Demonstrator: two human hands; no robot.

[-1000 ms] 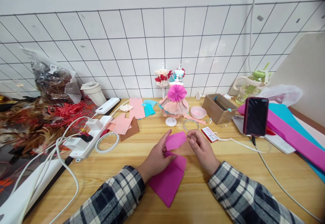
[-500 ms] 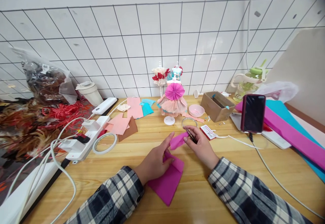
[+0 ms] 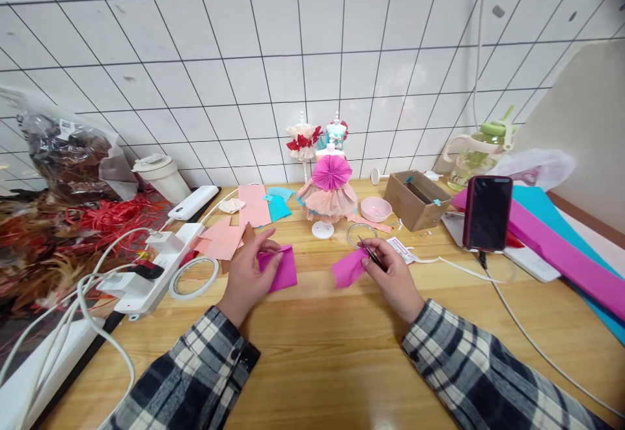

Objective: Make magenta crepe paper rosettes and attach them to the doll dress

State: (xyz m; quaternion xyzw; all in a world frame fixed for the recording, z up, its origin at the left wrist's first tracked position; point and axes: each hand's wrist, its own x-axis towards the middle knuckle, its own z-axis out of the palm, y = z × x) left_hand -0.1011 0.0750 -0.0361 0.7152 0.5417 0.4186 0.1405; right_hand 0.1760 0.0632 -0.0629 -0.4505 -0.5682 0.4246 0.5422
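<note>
My left hand (image 3: pixel 250 278) is closed on a magenta sheet of crepe paper (image 3: pixel 286 272), thumb on top, just above the table beside the peach paper scraps (image 3: pixel 221 238). In my right hand (image 3: pixel 390 276) are dark metal tweezers (image 3: pixel 374 255), their tips pointing up and left. The same fingers pinch a smaller magenta paper piece (image 3: pixel 349 270) that hangs to the left. Behind the hands stands a small dress form (image 3: pixel 328 205) with a pleated magenta fan on its chest and a peach ruffled skirt. Two more dressed forms, one cream and red (image 3: pixel 303 142), one blue (image 3: pixel 335 132), stand behind it.
On the left are a power strip (image 3: pixel 159 272) with cables, a tape roll (image 3: pixel 194 278), a white cup (image 3: pixel 162 179) and feathers (image 3: pixel 39 241). To the right stand a pink bowl (image 3: pixel 375 209), a cardboard box (image 3: pixel 417 200), a phone (image 3: pixel 487 214) and paper rolls (image 3: pixel 561 248).
My left hand has carried the larger magenta sheet left and away from me, towards the peach scraps. The smaller piece now hangs apart from it in my right hand. The view has shifted slightly.
</note>
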